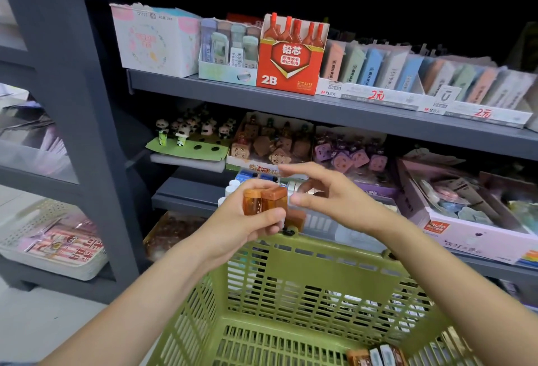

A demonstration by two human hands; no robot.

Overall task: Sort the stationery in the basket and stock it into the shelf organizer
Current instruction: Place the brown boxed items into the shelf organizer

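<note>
Left hand (244, 228): grip clamped on brown sharpeners (265, 201), above green basket (305, 275) far rim. Right hand (329, 199): fingers apart, just right of sharpeners.

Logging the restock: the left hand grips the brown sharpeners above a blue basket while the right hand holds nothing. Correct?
Not quite: the basket is green, not blue, as the head view shows. The left hand does grip the brown sharpeners above it, and the right hand holds nothing.

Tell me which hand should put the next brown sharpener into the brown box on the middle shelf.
Probably the right hand. Its fingers are spread and hold nothing, and it hovers nearer the brown box. The left hand is busy gripping the brown sharpeners, so it can feed them across.
</note>
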